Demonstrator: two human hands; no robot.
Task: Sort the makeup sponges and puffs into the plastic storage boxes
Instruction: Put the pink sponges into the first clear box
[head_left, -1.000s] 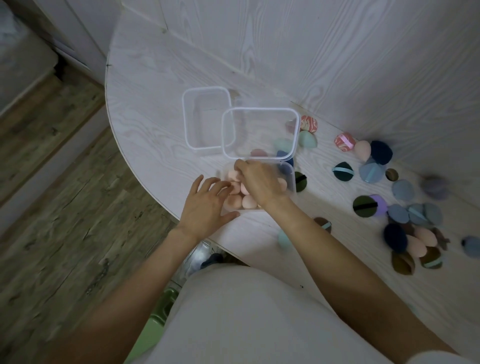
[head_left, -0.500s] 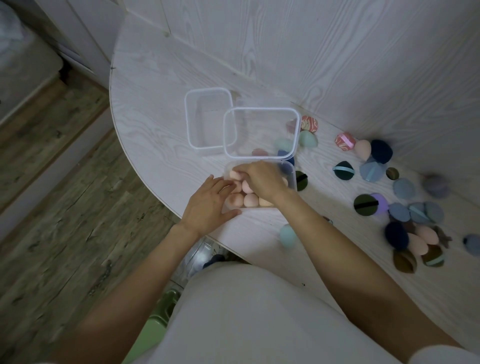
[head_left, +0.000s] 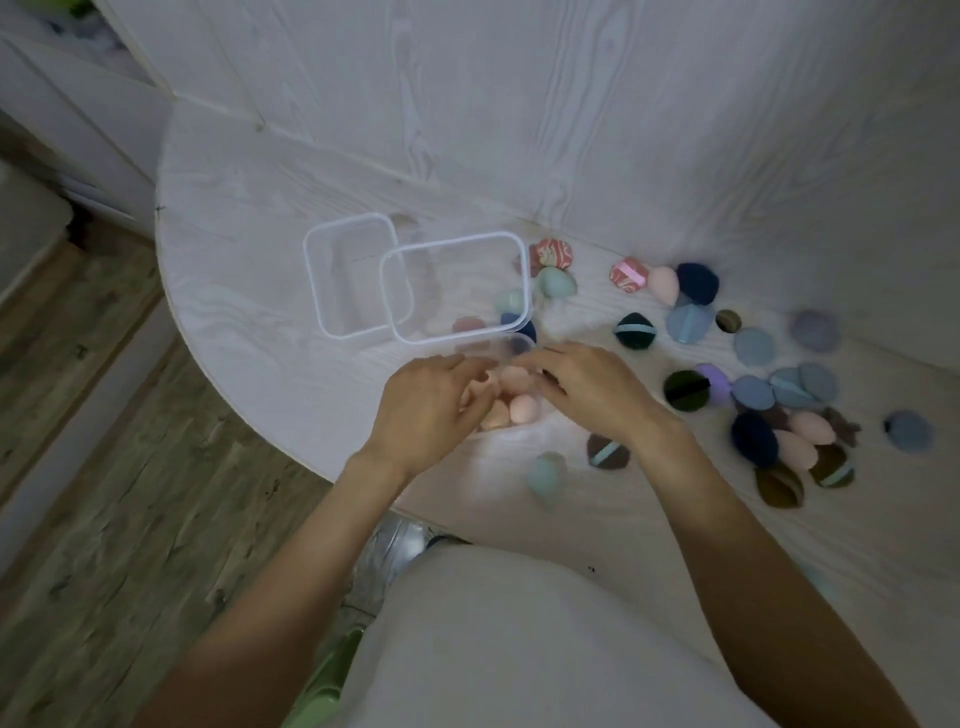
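Observation:
A small clear box (head_left: 511, 343) stands near the table's front edge with several pink sponges (head_left: 522, 408) inside. My left hand (head_left: 426, 410) curls its fingers round the box's left wall. My right hand (head_left: 587, 389) lies at the box's right side, its fingers stretched over the sponges and the far rim. Behind it stand two more clear boxes: a larger one (head_left: 452, 241) with a few sponges seen through its wall, and a bare one (head_left: 343, 224) to the left. A teal sponge (head_left: 545, 475) lies loose in front of my right wrist.
Several puffs and sponges are scattered on the table to the right, among them a dark green puff (head_left: 685, 389) and a navy puff (head_left: 753, 439). The table's curved edge (head_left: 234, 358) drops to a wooden floor on the left. A wall stands close behind.
My right hand slid from over the sponges to the box's right side. My left hand moved up against the left wall and curled round it. The view shifted slightly.

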